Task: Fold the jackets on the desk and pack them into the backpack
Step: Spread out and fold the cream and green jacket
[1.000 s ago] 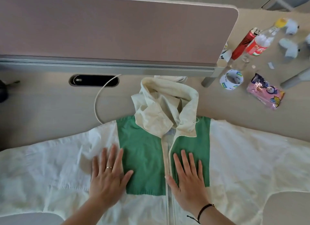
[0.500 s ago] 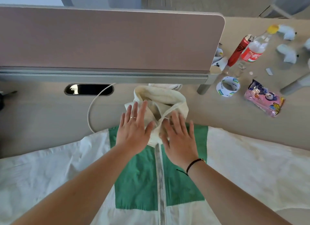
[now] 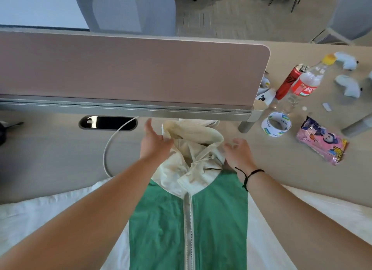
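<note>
Head view | my left hand (image 3: 154,144) and right hand (image 3: 239,152), fingers loose, flank the jacket (image 3: 187,219) hood (image 3: 194,149) (left touching) | earlier pressed flat on it.

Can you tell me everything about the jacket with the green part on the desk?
The jacket lies flat and front-up on the desk, sleeves spread sideways. It looks like thin cloth: white sides, a green chest panel, and a zipper running up the middle. Its cream hood is bunched toward the divider. The left hand touches the hood's left edge; the right hand is at its right edge, though contact there is unclear.
</note>
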A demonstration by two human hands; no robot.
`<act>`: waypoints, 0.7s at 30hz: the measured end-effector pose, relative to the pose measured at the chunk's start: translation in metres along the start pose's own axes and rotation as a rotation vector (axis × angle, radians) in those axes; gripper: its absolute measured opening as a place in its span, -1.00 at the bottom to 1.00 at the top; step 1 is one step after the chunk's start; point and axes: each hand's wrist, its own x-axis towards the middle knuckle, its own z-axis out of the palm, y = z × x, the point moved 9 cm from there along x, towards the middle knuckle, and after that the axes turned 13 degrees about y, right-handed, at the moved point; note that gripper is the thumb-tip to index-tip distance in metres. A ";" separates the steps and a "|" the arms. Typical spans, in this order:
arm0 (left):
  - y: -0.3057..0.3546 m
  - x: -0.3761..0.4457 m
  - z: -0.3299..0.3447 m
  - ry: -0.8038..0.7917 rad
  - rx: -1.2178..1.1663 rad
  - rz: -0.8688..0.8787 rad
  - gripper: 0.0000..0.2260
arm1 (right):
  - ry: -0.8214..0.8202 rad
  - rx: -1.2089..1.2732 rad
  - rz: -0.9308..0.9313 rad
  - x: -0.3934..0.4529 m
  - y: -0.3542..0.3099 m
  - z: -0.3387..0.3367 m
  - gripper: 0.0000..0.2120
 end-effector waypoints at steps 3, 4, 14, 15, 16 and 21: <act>-0.023 0.013 0.000 0.016 -0.203 -0.302 -0.15 | -0.164 -0.020 0.101 0.013 0.002 0.024 -0.79; -0.025 0.014 0.002 -0.013 -0.284 -0.354 -0.17 | -0.206 0.001 0.123 0.013 0.000 0.030 -0.81; -0.017 -0.052 -0.100 0.118 -0.094 0.190 -0.39 | 0.267 -0.136 -0.658 -0.047 -0.027 -0.060 -0.59; -0.022 -0.054 -0.097 0.083 0.002 0.223 -0.37 | 0.219 -0.223 -0.654 -0.045 -0.018 -0.055 -0.59; -0.025 -0.054 -0.093 0.050 0.100 0.268 -0.38 | 0.171 -0.306 -0.657 -0.041 -0.014 -0.051 -0.58; -0.003 -0.044 -0.081 0.036 0.311 0.504 -0.56 | 0.046 -0.535 -0.791 -0.036 -0.041 -0.037 -0.59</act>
